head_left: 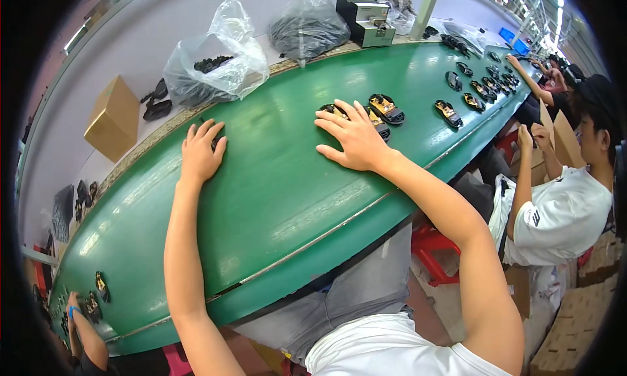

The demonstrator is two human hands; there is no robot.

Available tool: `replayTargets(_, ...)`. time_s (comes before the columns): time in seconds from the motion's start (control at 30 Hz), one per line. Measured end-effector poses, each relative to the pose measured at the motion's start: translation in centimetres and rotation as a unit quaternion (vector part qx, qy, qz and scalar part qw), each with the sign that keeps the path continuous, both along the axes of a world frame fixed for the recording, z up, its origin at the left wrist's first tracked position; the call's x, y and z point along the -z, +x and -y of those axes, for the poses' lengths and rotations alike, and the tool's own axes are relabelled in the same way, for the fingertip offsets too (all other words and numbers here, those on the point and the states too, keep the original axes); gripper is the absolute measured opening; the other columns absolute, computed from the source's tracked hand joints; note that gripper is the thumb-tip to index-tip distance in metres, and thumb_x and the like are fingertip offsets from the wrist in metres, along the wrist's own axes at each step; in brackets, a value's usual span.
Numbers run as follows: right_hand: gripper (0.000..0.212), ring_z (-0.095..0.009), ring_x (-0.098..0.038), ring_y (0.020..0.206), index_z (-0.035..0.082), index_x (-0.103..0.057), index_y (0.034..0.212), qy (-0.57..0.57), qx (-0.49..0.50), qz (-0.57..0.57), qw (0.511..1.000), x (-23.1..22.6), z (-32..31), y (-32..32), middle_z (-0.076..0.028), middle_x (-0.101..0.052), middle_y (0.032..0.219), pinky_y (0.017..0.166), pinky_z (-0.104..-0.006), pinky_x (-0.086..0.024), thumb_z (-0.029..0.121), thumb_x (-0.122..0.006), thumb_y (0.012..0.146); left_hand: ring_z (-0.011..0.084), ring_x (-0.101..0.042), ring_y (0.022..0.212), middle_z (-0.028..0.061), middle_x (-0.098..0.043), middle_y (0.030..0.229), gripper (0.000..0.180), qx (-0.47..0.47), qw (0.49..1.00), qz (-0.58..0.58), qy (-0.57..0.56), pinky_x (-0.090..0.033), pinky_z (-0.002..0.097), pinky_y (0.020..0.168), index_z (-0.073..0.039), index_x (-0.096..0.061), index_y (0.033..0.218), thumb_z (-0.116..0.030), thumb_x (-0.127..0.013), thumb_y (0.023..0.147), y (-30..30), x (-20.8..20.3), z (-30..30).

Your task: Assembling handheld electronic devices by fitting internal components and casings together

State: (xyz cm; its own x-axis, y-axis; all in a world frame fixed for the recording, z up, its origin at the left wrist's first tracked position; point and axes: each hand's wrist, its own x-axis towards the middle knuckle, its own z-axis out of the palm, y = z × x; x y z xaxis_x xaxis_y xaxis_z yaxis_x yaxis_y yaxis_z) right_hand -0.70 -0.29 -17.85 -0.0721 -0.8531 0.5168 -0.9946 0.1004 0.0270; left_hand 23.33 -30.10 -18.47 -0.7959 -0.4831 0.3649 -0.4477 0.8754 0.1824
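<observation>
My left hand (201,155) reaches to the far side of the green belt, fingers bent over a small black part (217,141). Only bits of that part show between thumb and fingers, so its kind is hidden. Further right, my right hand (356,139) is spread open, palm down, over opened computer mice with orange circuit boards. One mouse (332,110) shows past its fingertips, and another (379,125) is partly covered by the hand. Whether the palm touches them I cannot tell. Just beyond lies an uncovered opened mouse (386,109).
More opened mice (449,114) lie on the belt (281,212) to the right. Behind the belt stand a cardboard box (112,118), plastic bags of black parts (219,65) and a bench machine (366,22). Co-workers sit at right; another person's arm (88,333) reaches in at lower left.
</observation>
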Motion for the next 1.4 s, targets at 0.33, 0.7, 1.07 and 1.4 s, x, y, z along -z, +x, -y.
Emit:
replayTargets(0.33, 0.048, -0.037, -0.043, 0.137, 0.009, -0.059, 0.133, -0.02, 0.005, -0.003, 1.0, -1.2, -3.3, -1.3, -0.015, -0.053, 0.143, 0.114, -0.0499, -0.035, 0.029, -0.068, 0.09, 0.0562, -0.031, 0.142, 0.0159, -0.041, 0.157, 0.043, 0.01, 0.999, -0.037, 0.02, -0.032, 0.059, 0.116, -0.028, -0.07, 0.125, -0.042, -0.073, 0.085, 1.1, 0.7, 3.4)
replayTargets(0.7, 0.085, -0.043, -0.037, 0.141, 0.003, -0.036, 0.15, 0.02, -0.147, 0.209, 0.966, 0.4, 11.2, 9.5, -0.025, -0.037, 0.152, 0.116, -0.0501, -0.037, 0.038, -0.077, 0.084, 0.0359, -0.059, 0.123, 0.0186, -0.062, 0.131, 0.041, -0.01, 0.983, -0.166, 0.083, -0.046, 0.0433, 0.105, -0.015, -0.077, 0.11, -0.039, -0.078, 0.076, 0.7, 1.5, 7.0)
replayTargets(1.07, 0.09, -0.042, -0.034, 0.146, 0.005, -0.037, 0.153, 0.02, -0.056, 0.274, 0.96, 1.5, 26.9, 10.6, -0.026, -0.033, 0.158, 0.119, -0.0467, -0.034, 0.04, -0.073, 0.078, 0.0414, -0.048, 0.135, 0.0248, -0.044, 0.15, 0.057, -0.072, 0.962, -0.242, 0.102, -0.04, 0.0442, 0.112, -0.004, -0.056, 0.138, -0.041, -0.06, 0.096, 0.3, 1.5, 3.5)
replayTargets(1.4, 0.065, -0.038, -0.057, 0.124, 0.0, -0.06, 0.13, -0.072, -0.156, 0.343, 0.924, 2.3, 30.7, 8.7, -0.024, -0.06, 0.131, 0.105, -0.0436, -0.047, 0.042, -0.073, 0.083, 0.0327, -0.067, 0.112, 0.0221, -0.071, 0.117, 0.046, -0.084, 0.91, -0.357, 0.192, -0.048, 0.0378, 0.1, 0.005, -0.065, 0.123, -0.034, -0.05, 0.103, -1.4, 1.1, 5.4)
